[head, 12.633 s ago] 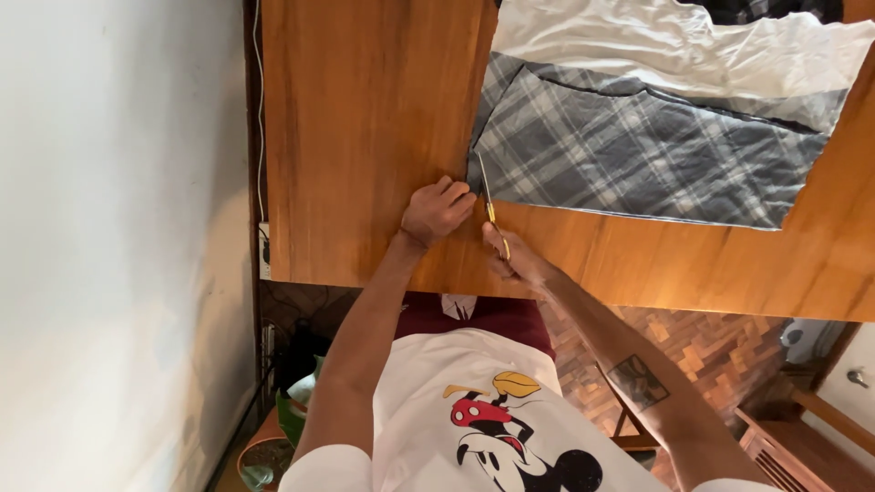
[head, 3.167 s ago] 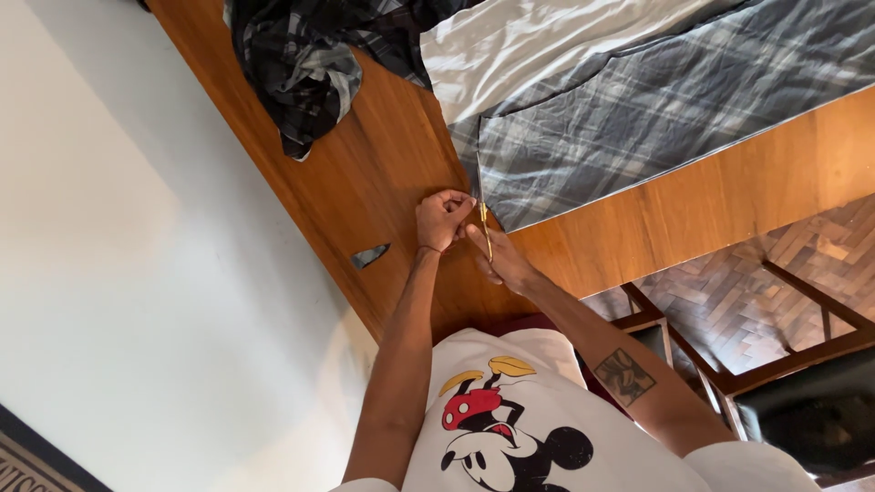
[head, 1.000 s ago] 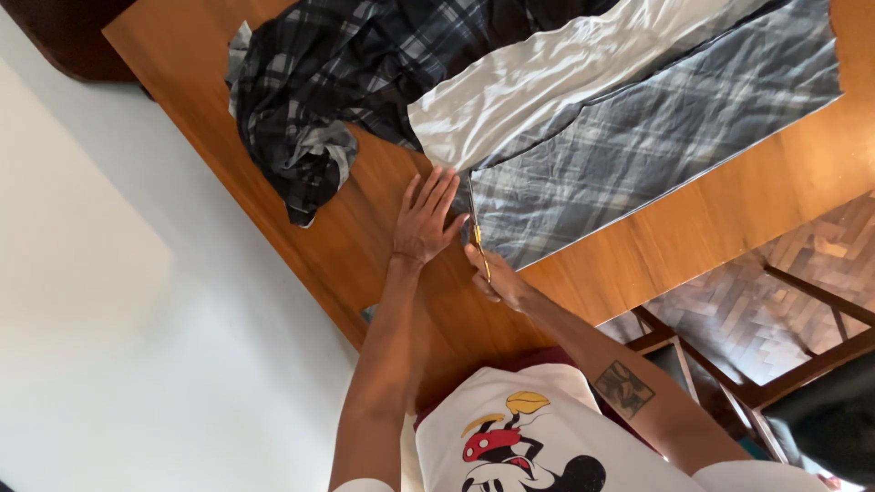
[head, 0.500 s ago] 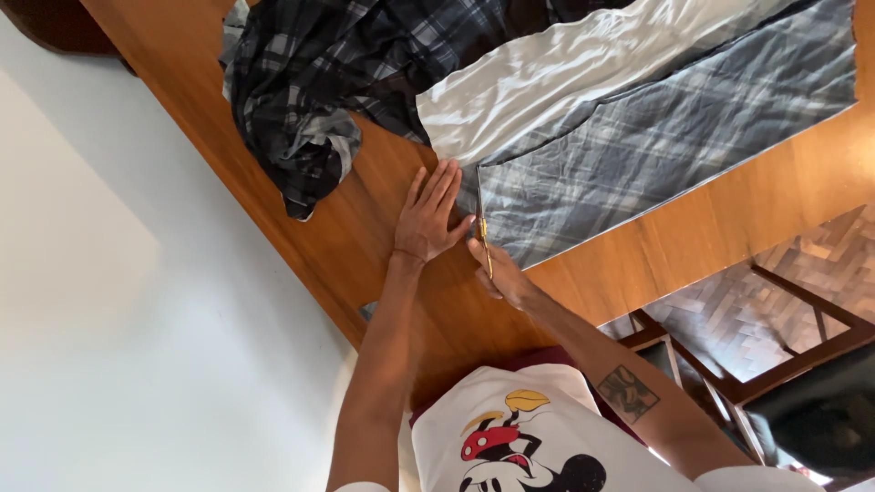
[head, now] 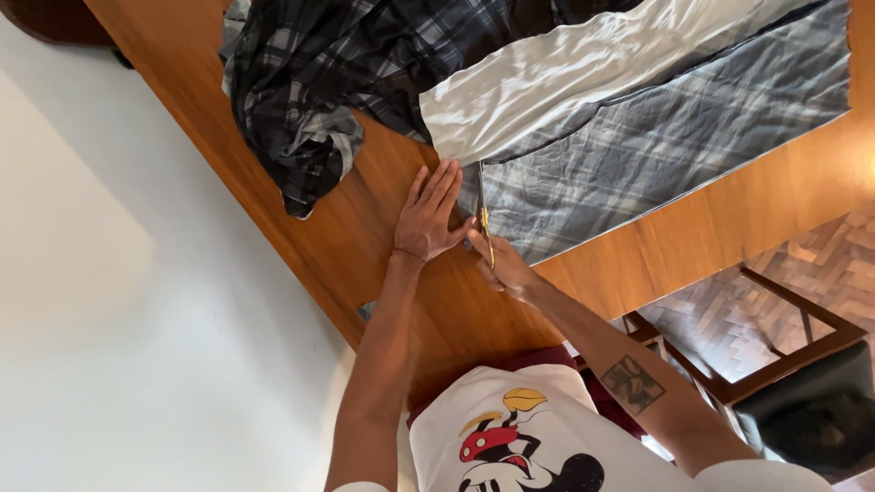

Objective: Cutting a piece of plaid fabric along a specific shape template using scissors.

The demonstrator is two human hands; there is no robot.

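Across the wooden table lies the grey plaid fabric, which the left hand presses open and flat at its edge so the right hand, gripping gold-handled scissors, cuts straight.

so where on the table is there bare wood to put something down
Bare table runs along the wall-side edge, beside the crumpled dark plaid cloth. Another bare strip lies between the flat grey plaid fabric and the chair-side edge. It is crowded where the left hand and the right hand with scissors meet the fabric.

Left hand lies flat, fingers spread; right hand is clenched.
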